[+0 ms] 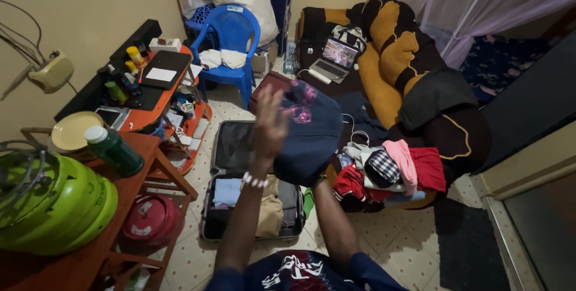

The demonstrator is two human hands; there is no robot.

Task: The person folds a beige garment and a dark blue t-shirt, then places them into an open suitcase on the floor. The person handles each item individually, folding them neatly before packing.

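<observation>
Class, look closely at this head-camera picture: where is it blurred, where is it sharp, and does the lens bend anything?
Head view: the left hand is smeared by motion blur, and the dark blue garment it touches is slightly soft; the blue chair and open suitcase are sharp; the wide lens bulges the green gas cylinder at the edge; lighting is dim and even.
</observation>
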